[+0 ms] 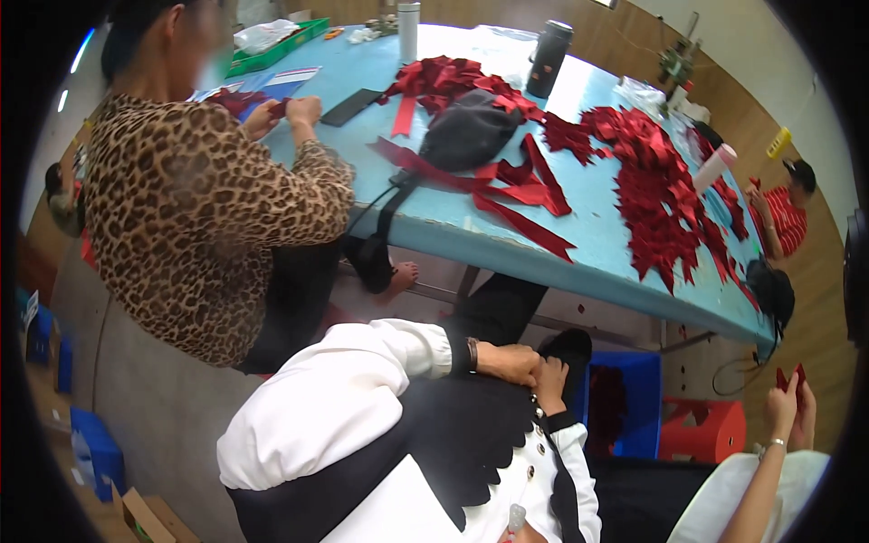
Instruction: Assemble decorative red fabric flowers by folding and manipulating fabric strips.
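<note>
We see our left hand (509, 362) and right hand (550, 385) touching, with the fingers curled. We cannot tell if they hold anything. Past the fingers and well apart, a long red ribbon (523, 226) lies on the blue table (593, 204). It runs slanting from far left to near right, its forked end pointing near right. Right of the fingers, we see a blue bin (644, 398).

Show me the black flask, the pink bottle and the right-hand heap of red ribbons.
Black flask (549, 61), head view: middle of its body.
Pink bottle (714, 170), head view: its side.
Red ribbon heap (654, 195), head view: its middle.
</note>
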{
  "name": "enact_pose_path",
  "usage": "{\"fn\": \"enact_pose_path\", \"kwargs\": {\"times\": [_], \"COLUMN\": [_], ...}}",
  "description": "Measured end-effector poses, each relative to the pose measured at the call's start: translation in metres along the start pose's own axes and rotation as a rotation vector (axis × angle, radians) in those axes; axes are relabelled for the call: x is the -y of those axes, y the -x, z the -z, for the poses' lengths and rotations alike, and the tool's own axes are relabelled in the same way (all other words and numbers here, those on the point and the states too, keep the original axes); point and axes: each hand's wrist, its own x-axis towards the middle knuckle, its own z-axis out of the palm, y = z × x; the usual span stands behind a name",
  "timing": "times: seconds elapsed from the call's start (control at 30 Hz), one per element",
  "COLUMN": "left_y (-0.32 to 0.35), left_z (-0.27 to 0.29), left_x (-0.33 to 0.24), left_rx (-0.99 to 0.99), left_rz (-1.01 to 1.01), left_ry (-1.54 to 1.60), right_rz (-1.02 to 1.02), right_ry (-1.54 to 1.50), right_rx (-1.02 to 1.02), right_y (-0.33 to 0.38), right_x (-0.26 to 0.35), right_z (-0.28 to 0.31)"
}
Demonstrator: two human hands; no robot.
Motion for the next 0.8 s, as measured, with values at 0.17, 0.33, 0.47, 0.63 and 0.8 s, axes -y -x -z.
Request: {"fn": "enact_pose_path", "kwargs": {"times": [0.17,0.33,0.47,0.63,0.8], "left_y": [0.019,-0.006,-0.069,-0.125,-0.183], "left_z": [0.024,0.051,0.045,0.054,0.056], "left_x": [-0.023,-0.046,-0.046,-0.022,-0.007], "left_rx": [-0.078,-0.088,-0.062,-0.018,0.03], "left_rz": [-0.09,0.014,-0.043,0.004,0.047], "left_ry": [-0.009,-0.001,-0.006,-0.03,-0.031], "right_rz": [-0.236,0.178,0.823,0.756,0.675], "right_ry": [-1.188,-1.379,-1.598,-1.671,-1.7], "right_rx": [0.012,-0.423,-0.634,-0.741,-0.817], "right_y": [0.014,0.041,0.067,0.037,0.013], "right_x": [0.029,0.05,0.032,-0.035,-0.057], "right_z": [0.068,0.277,0.384,0.384,0.376]}}
